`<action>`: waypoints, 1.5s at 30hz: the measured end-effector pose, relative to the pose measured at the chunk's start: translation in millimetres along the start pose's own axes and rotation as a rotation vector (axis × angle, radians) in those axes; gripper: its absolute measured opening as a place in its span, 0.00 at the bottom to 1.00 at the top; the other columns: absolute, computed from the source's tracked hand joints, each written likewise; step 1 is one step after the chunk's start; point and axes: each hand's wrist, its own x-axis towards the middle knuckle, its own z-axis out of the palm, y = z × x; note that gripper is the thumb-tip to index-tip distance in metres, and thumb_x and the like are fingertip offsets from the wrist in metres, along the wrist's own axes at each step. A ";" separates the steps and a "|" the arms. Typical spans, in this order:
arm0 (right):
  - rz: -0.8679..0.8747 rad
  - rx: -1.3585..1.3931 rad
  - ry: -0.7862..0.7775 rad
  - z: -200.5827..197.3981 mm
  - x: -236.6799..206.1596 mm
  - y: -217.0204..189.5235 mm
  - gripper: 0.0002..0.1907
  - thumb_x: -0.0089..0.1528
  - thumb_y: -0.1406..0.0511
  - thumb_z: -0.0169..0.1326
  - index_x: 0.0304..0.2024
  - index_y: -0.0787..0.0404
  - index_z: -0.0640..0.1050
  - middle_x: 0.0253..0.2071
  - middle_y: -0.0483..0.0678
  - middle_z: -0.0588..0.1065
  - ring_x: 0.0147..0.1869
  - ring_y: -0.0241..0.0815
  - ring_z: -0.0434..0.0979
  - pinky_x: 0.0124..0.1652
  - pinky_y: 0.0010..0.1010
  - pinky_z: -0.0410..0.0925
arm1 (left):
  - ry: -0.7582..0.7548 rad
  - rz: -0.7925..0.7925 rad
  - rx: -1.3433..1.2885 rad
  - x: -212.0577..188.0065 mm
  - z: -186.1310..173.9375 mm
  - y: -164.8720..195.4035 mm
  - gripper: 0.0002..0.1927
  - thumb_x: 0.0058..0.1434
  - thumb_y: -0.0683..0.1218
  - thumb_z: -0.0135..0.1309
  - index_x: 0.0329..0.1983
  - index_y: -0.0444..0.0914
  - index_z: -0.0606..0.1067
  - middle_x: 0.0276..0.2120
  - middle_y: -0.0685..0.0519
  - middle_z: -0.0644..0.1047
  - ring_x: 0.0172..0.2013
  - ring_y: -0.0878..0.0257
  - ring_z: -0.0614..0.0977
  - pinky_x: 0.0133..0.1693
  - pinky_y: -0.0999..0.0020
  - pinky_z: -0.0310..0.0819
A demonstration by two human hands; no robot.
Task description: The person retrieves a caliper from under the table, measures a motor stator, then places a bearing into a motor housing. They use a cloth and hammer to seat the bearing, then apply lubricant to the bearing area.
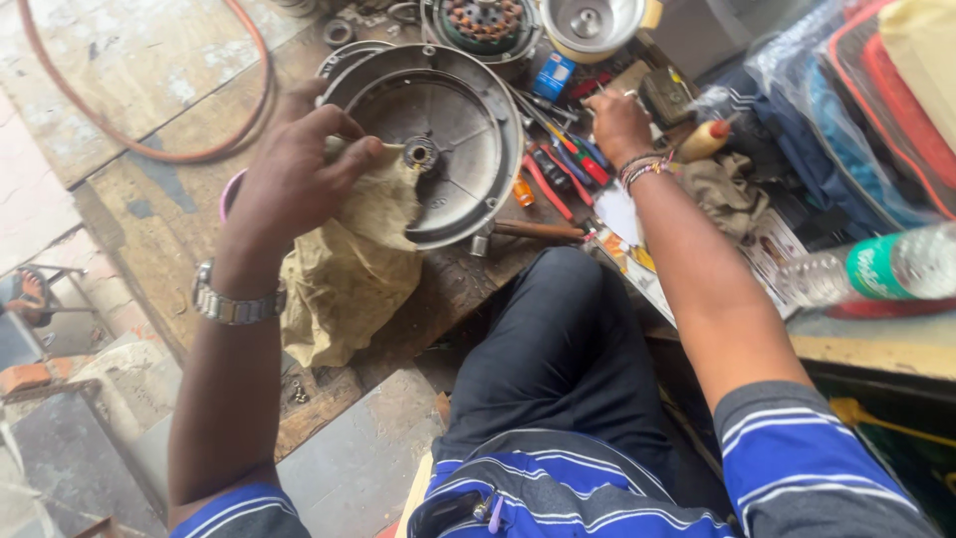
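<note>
My left hand grips a dirty yellowish cloth and presses it against the inside of a round grey metal motor cover lying on the wooden floor. The cloth hangs down over the cover's near rim. My right hand reaches into a pile of hand tools to the right of the cover, with red and blue handled screwdrivers and pliers among them; its fingers are curled down into the pile and I cannot see whether they hold one.
A copper-wound motor stator and a shiny metal bowl-shaped part sit beyond the cover. An orange hose loops at left. A plastic water bottle, bags and a rag lie at right. My dark-trousered knee is below.
</note>
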 end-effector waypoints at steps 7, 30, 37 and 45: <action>-0.133 -0.230 -0.159 16.7 47.4 4.4 0.08 0.68 0.67 0.52 0.41 0.57 0.82 0.44 0.51 0.79 0.49 0.56 0.79 0.46 0.46 0.72 | 0.076 0.089 0.012 11.0 2.2 -9.9 0.21 0.65 0.57 0.61 0.42 0.33 0.77 0.65 0.41 0.68 0.59 0.48 0.76 0.58 0.54 0.72; -0.051 0.856 -0.058 -146.4 23.0 -91.1 0.08 0.76 0.69 0.50 0.55 0.67 0.76 0.42 0.49 0.80 0.34 0.35 0.76 0.33 0.27 0.70 | 0.045 0.080 0.093 26.6 12.9 -16.2 0.19 0.63 0.58 0.64 0.37 0.36 0.83 0.60 0.39 0.70 0.58 0.47 0.71 0.56 0.54 0.69; -0.324 0.413 -0.141 -194.3 26.1 -200.8 0.13 0.75 0.64 0.53 0.58 0.64 0.81 0.38 0.53 0.76 0.44 0.49 0.75 0.46 0.41 0.67 | -0.005 0.008 -0.134 22.9 9.9 -15.0 0.19 0.60 0.58 0.62 0.38 0.37 0.80 0.54 0.45 0.74 0.55 0.53 0.76 0.57 0.58 0.74; -0.320 0.429 -0.085 -150.6 29.4 -238.8 0.09 0.68 0.64 0.58 0.45 0.65 0.82 0.38 0.57 0.80 0.42 0.55 0.81 0.45 0.43 0.71 | 0.306 0.205 0.080 18.5 26.0 -14.5 0.10 0.56 0.50 0.69 0.36 0.41 0.83 0.67 0.38 0.65 0.71 0.36 0.51 0.68 0.46 0.48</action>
